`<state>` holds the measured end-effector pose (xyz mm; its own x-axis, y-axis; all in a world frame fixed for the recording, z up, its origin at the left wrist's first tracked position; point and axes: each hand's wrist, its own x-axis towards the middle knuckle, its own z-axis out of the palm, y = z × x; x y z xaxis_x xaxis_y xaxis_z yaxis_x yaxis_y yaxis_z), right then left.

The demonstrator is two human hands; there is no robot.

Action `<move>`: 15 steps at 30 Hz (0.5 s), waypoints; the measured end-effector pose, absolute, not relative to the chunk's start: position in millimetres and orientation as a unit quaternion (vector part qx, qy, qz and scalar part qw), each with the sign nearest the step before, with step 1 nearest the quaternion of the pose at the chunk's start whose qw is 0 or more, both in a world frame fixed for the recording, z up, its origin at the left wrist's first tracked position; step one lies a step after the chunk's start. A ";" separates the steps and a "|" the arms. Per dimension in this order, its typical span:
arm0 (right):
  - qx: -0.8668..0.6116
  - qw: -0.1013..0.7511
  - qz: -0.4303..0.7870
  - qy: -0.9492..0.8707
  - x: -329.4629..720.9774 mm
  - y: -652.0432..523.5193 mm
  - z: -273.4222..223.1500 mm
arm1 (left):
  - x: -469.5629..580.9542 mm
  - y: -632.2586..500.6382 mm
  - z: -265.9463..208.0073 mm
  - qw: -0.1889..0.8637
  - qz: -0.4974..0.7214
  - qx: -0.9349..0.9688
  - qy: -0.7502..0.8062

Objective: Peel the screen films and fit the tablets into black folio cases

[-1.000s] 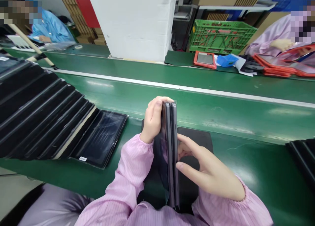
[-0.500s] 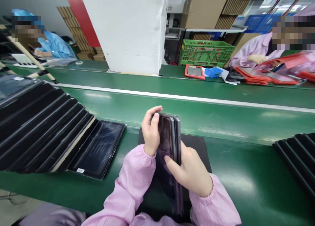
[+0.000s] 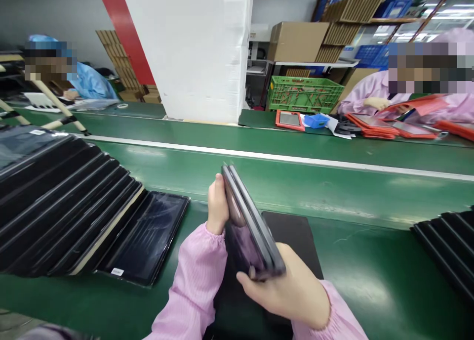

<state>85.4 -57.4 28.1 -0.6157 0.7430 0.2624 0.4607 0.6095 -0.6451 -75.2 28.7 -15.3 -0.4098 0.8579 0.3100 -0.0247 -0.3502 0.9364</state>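
Note:
Two tablets [image 3: 247, 221] are held together on edge, their glossy screen side facing left and their grey rims toward me. My left hand [image 3: 217, 205] is closed on the far left end, with its thumb along the rim and its other fingers mostly hidden behind. The near lower corner rests in my right hand [image 3: 287, 285], thumb on the screen side and fingers wrapped behind. Beneath them a black mat [image 3: 298, 236] lies on the green bench.
A long slanted row of black tablets [image 3: 74, 196] leans at left, with one tablet [image 3: 148, 231] lying screen up at its end. More black tablets [image 3: 450, 246] stand at right. Across the green bench [image 3: 351, 196] sit two people, red-cased tablets [image 3: 374, 125] and a green crate [image 3: 303, 94].
The pair of tablets has tilted from nearly upright to a slant, its lower end swinging right. My right hand has moved down to the near corner; my left hand has shifted slightly left.

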 end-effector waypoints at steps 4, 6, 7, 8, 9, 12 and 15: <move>-0.350 0.195 0.216 -0.891 95.4 -63.5 17.8 | -78.8 15.7 -7.7 0.257 0.661 0.584 0.395; -0.358 0.175 0.207 -0.894 97.2 -62.9 9.0 | -81.2 14.1 -7.4 0.234 0.647 0.619 0.378; -0.364 0.163 0.212 -0.892 96.8 -62.5 5.2 | -82.2 14.4 -8.0 0.225 0.645 0.629 0.370; -0.369 0.151 0.216 -0.891 96.0 -62.1 2.2 | -82.8 15.0 -8.9 0.220 0.647 0.633 0.363; -0.372 0.146 0.220 -0.890 94.9 -61.9 0.2 | -83.2 15.8 -9.9 0.221 0.651 0.631 0.358; -0.371 0.149 0.220 -0.890 92.8 -61.5 0.2 | -83.3 17.4 -11.9 0.220 0.651 0.633 0.357; -0.366 0.167 0.206 -0.892 94.1 -60.9 5.1 | -82.4 17.9 -12.6 0.213 0.640 0.641 0.365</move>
